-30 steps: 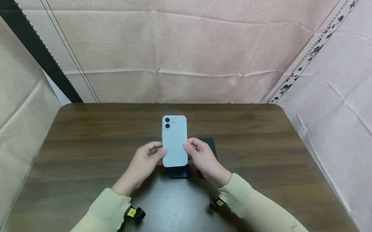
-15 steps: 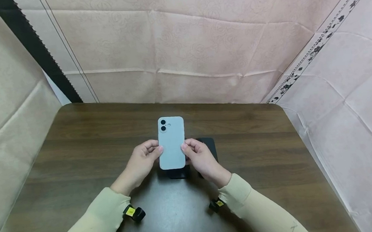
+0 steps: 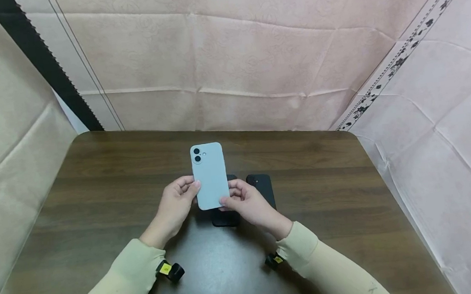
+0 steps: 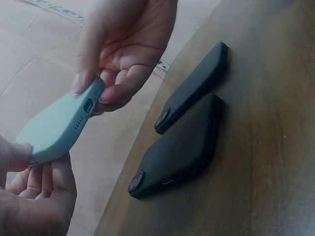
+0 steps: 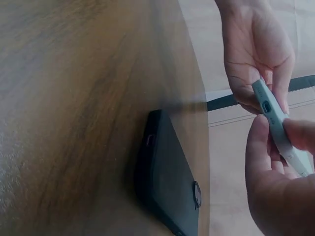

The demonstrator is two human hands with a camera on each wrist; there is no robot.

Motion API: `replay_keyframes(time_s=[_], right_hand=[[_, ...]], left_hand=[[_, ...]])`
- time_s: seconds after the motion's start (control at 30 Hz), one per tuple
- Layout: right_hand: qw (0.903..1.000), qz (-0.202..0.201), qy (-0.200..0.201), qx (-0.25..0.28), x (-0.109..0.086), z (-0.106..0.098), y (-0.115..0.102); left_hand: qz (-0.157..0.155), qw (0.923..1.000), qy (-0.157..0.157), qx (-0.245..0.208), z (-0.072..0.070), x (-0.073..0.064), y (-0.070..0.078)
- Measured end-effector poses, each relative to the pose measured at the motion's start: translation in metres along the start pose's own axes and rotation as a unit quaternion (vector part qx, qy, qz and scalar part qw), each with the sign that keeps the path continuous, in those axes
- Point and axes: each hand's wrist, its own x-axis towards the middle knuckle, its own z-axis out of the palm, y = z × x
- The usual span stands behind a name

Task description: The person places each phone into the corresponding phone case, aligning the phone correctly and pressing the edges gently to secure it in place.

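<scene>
A light blue phone (image 3: pixel 210 178), its back with two dark camera lenses facing up, is held above the table by both hands. My left hand (image 3: pixel 172 210) pinches its left edge, thumb on the back. My right hand (image 3: pixel 252 209) pinches the lower right corner. In the left wrist view the phone's (image 4: pixel 61 125) bottom edge shows a port and small holes. Two dark phones lie on the table below: one (image 3: pixel 225 219) is partly covered by the blue phone and right hand, the other (image 3: pixel 262 187) lies just right of it, partly behind the right hand.
The brown wooden table (image 3: pixel 334 203) has rounded far corners. Pale cloth sheets (image 3: pixel 252 60) hang behind it and at both sides. A black wrist camera (image 3: pixel 174 271) sits at the left cuff, another (image 3: pixel 273 260) at the right cuff.
Both hands have shifted the light blue phone left, and lately a little upward. The right hand's hold has slid from the right edge down to the lower right corner.
</scene>
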Motion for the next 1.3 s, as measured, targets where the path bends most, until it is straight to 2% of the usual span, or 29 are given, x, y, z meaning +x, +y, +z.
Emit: replay_keyframes(time_s=[0.2,0.4,0.6,0.67,0.77,0.9,1.1,1.2,1.3], right_hand=[[0.9997,-0.009,-0.022,0.008,0.0,0.0,0.006],[0.9991,-0.018,-0.031,0.023,-0.001,0.0,0.007],[0.9986,-0.018,-0.038,0.031,0.0,-0.001,0.008],[0.9993,-0.018,-0.03,0.017,0.0,-0.001,0.007],[0.9999,-0.013,0.004,-0.001,0.001,-0.003,0.005],[0.9991,0.001,0.043,0.0,0.002,-0.005,0.003],[0.9984,0.016,0.053,0.011,0.003,-0.005,0.0],[0.998,0.015,0.059,0.017,0.003,-0.003,-0.003],[0.998,0.013,0.058,0.021,0.003,-0.001,-0.005]], left_hand=[[-0.014,0.9999,0.006,-0.001,0.001,0.0,0.002],[-0.013,0.9998,-0.008,-0.01,0.0,0.0,0.002],[-0.011,0.9998,-0.015,0.005,-0.002,0.0,0.002],[-0.014,0.9997,-0.013,0.013,-0.003,-0.001,0.002],[-0.02,0.9994,-0.015,0.025,-0.003,-0.002,0.001],[-0.033,0.9988,-0.023,0.029,-0.002,-0.004,0.0],[-0.047,0.9968,-0.051,0.04,-0.004,-0.009,-0.004],[-0.048,0.9947,-0.077,0.048,-0.007,-0.014,-0.006],[-0.043,0.9941,-0.088,0.048,-0.009,-0.019,-0.008]])
